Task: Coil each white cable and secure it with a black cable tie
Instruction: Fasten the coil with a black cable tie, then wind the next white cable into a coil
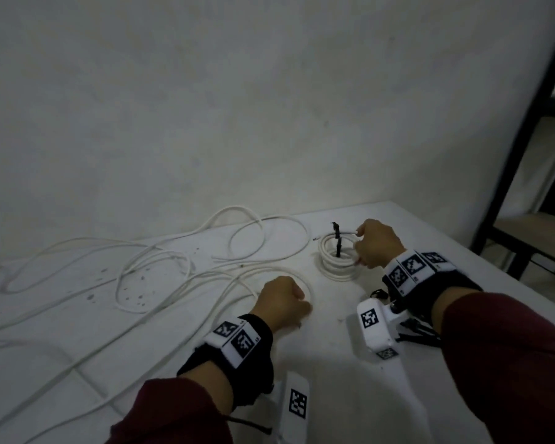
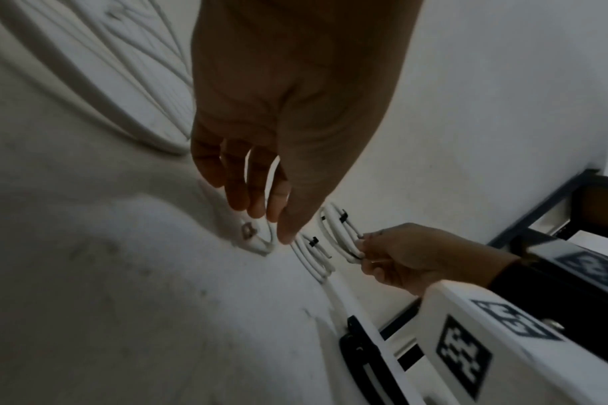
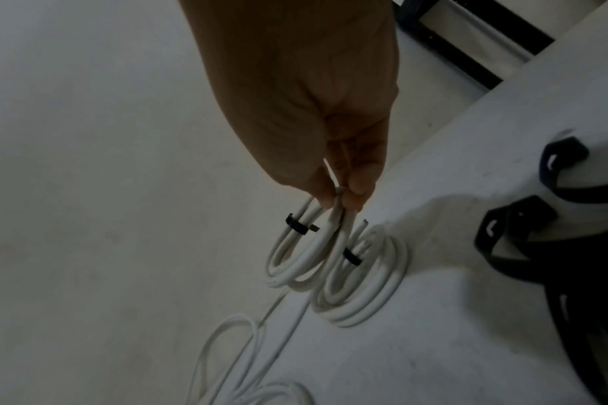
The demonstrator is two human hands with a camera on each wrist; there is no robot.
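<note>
Head view: right hand (image 1: pixel 377 243) pinching tied coil (image 1: pixel 335 241) at right of centre, above second tied coil (image 1: pixel 337 267) flat on tabletop (image 1: pixel 334 363). Black cable tie (image 1: pixel 336 233) round held coil. Left hand (image 1: pixel 281 302) at lower centre, fingers loosely curled, nothing seen in it, beside loose white cable (image 1: pixel 161 267) lying in big loops at left. Spare ties (image 3: pixel 524 219) at right edge of right wrist view. Cable likely light, bendy, springy, smooth. Best to pick up loose cable near its end.

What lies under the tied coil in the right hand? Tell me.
Under the coil held by the right hand lies a second tied coil, flat on the table. Whether the two touch is unclear, and the table inside the lower coil is partly covered.
</note>
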